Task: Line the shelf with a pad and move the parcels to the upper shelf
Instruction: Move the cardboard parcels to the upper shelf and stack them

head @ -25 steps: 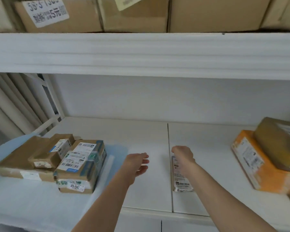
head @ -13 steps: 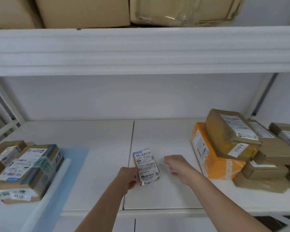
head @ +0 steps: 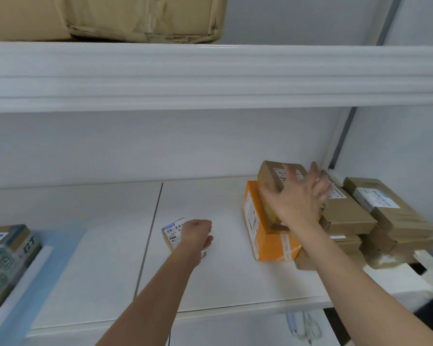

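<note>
A small labelled parcel point(head: 173, 233) lies mid-shelf, and my left hand point(head: 196, 233) curls over its right side, gripping it. My right hand point(head: 298, 196), fingers spread, reaches onto a brown parcel point(head: 269, 176) that sits on top of an orange box point(head: 260, 236). Behind and right of these is a pile of several brown parcels point(head: 385, 216). The white foam pad point(head: 18, 283) covers the left end of the shelf, with a stack of taped parcels point(head: 8, 255) on it. The upper shelf point(head: 210, 76) runs across the top.
Large cardboard boxes point(head: 135, 18) fill the left and middle of the upper shelf; its right part shows bare wall. A seam point(head: 150, 233) divides the lower shelf board. Scissors and a pen point(head: 303, 325) hang below the shelf front.
The view has swung right. My left hand has closed over the small parcel. My right hand has moved up and right from the shelf onto the brown parcel atop the orange box.
</note>
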Available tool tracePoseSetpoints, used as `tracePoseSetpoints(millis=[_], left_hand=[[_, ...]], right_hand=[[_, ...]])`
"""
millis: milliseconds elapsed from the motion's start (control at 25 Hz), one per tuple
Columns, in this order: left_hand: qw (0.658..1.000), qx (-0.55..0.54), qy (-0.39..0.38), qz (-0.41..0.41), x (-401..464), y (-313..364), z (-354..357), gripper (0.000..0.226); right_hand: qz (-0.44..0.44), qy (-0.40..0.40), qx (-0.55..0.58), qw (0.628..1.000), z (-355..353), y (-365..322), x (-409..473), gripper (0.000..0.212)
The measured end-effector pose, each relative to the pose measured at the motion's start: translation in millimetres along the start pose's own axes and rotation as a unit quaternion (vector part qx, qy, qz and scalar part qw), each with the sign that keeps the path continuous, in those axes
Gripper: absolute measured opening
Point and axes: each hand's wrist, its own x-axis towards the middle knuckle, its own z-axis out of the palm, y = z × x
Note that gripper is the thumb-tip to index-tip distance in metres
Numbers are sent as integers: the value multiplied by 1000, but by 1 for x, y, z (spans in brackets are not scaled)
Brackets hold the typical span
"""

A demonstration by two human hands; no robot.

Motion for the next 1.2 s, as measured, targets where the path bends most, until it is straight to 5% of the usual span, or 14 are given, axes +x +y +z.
tracePoseSetpoints(millis=[200,440,600,760,840,960,1120,1200], left_hand=[[997,21,-76,-2,-8,6,21,9],[996,13,-90,9,-14,18,14,17],[997,-11,-70,23,-14,30,-10,18],[996,-62,-63,30,-12,34,-36,24],[995,-81,-49,32,-12,35,-50,27],[994,-100,-20,26,-13,34,-69,29],[991,-124,40,31,-19,34,-97,35],[988,-135,63,40,-24,34,-116,38]], right_hand=[[86,-195,42,976,-1,32,4,81],[84,-128,260,953,-13,7,8,68],[143,-226,535,801,-6,-25,1,48],[243,-358,666,607,6,-42,-3,50],[266,-381,684,563,12,-51,-7,51],[257,-406,672,564,20,-63,-17,46],[194,-427,559,684,29,-88,-29,27],[147,-459,519,706,36,-102,-37,22]])
